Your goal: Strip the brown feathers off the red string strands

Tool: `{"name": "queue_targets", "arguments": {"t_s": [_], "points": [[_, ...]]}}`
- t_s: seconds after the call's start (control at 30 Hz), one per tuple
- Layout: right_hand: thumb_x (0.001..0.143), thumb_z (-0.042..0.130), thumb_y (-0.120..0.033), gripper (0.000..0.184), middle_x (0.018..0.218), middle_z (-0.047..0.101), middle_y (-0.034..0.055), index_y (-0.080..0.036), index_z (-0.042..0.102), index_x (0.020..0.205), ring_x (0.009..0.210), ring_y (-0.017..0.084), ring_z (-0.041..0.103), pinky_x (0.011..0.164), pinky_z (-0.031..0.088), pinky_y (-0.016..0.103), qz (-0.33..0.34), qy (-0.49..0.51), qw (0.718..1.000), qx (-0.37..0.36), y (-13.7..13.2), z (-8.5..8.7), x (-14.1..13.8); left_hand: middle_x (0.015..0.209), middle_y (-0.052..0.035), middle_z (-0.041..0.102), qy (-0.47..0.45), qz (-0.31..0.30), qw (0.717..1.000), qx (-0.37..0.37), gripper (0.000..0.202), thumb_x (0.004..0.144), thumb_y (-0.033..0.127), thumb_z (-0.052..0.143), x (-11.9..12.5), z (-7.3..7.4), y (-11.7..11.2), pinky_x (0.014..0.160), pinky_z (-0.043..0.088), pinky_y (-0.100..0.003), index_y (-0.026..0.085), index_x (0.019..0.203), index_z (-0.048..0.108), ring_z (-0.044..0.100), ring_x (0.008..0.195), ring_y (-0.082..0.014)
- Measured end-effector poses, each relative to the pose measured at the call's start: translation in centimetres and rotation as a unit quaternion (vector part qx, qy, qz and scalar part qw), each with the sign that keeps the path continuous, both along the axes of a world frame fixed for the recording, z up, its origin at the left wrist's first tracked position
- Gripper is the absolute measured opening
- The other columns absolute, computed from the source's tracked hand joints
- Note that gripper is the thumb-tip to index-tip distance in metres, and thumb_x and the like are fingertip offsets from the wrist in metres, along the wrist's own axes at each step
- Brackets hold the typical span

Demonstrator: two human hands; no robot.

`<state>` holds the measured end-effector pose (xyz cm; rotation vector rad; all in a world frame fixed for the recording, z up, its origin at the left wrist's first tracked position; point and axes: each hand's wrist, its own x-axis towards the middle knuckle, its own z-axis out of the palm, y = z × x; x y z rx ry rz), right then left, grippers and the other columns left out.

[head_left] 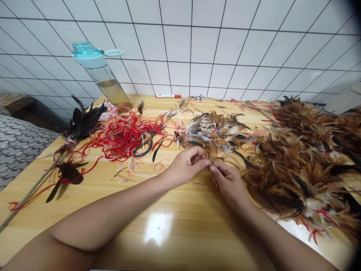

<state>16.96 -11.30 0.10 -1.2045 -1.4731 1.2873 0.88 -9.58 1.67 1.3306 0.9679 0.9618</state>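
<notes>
My left hand (pixel 189 164) and my right hand (pixel 228 183) meet over the middle of the table, fingertips almost touching. Both are closed in a pinch on a few brown feathers (pixel 213 151), whose tips fan out beyond my fingers. The quill ends are hidden by the fingertips. Just past my hands lies a pile of grey, brown and black feathers (pixel 208 126). To its left is a tangle of red string (pixel 121 135), with dark-handled scissors (pixel 143 148) partly buried at its edge.
A tilted-looking bottle (pixel 108 84) with a turquoise lid stands at the back left. Against the tiled wall lies a red-capped marker (pixel 168 96). A stick (pixel 34 188) with black feathers tied on rests at the left. Large brown feather bundles (pixel 293 169) cover the right side.
</notes>
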Motion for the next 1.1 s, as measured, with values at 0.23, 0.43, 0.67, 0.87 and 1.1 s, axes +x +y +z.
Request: {"name": "queue_targets", "arguments": {"t_s": [0.23, 0.43, 0.67, 0.87, 1.1], "points": [[0.079, 0.060, -0.051, 0.033, 0.050, 0.042, -0.0045, -0.018, 0.062, 0.072, 0.047, 0.010, 0.035, 0.045, 0.028, 0.023, -0.023, 0.003, 1.000, -0.020, 0.0, -0.2, 0.1, 0.083, -0.0027, 0.059, 0.132, 0.081, 0.974, 0.163, 0.011, 0.086, 0.026, 0.054, -2.0, 1.0, 1.3, 0.071, 0.043, -0.025, 0.016, 0.090, 0.056, 0.054, 0.076, -0.0127], [0.077, 0.062, -0.053, 0.034, 0.052, 0.043, -0.0041, -0.020, 0.060, 0.072, 0.047, 0.010, 0.035, 0.043, 0.027, 0.023, -0.062, 0.051, 0.995, -0.057, 0.5, -0.2, 0.4, 0.092, -0.0066, 0.061, 0.301, 0.077, 0.873, 0.376, 0.018, 0.090, 0.019, 0.046, -3.7, 0.1, 2.8, 0.083, 0.043, -0.029, 0.017, 0.096, 0.063, 0.054, 0.090, -0.0157], [0.079, 0.063, -0.049, 0.030, 0.055, 0.044, -0.0040, -0.020, 0.060, 0.074, 0.049, 0.010, 0.036, 0.045, 0.027, 0.023, -0.072, 0.067, 0.993, -0.067, 0.6, -0.6, 0.8, 0.092, -0.0060, 0.058, 0.414, 0.032, 0.771, 0.483, 0.030, 0.093, 0.020, 0.043, -3.2, -1.6, 3.7, 0.076, 0.039, -0.028, 0.024, 0.113, 0.064, 0.046, 0.086, -0.0169], [0.080, 0.062, -0.049, 0.030, 0.057, 0.045, -0.0038, -0.020, 0.061, 0.075, 0.051, 0.010, 0.035, 0.048, 0.028, 0.023, -0.064, 0.058, 0.995, -0.058, 0.6, -0.8, 0.8, 0.091, -0.0072, 0.059, 0.471, -0.032, 0.733, 0.490, 0.024, 0.093, 0.023, 0.044, -3.5, -2.1, 4.5, 0.076, 0.038, -0.029, 0.021, 0.099, 0.067, 0.048, 0.089, -0.0184], [0.079, 0.062, -0.052, 0.033, 0.053, 0.040, -0.0052, -0.019, 0.061, 0.075, 0.049, 0.010, 0.035, 0.047, 0.027, 0.023, -0.074, 0.041, 0.995, -0.058, 0.5, -0.5, 0.7, 0.089, -0.0075, 0.064, 0.257, 0.082, 0.887, 0.376, 0.019, 0.090, 0.022, 0.051, -3.9, -0.7, 3.7, 0.079, 0.045, -0.027, 0.017, 0.093, 0.069, 0.057, 0.086, -0.0148]]}}
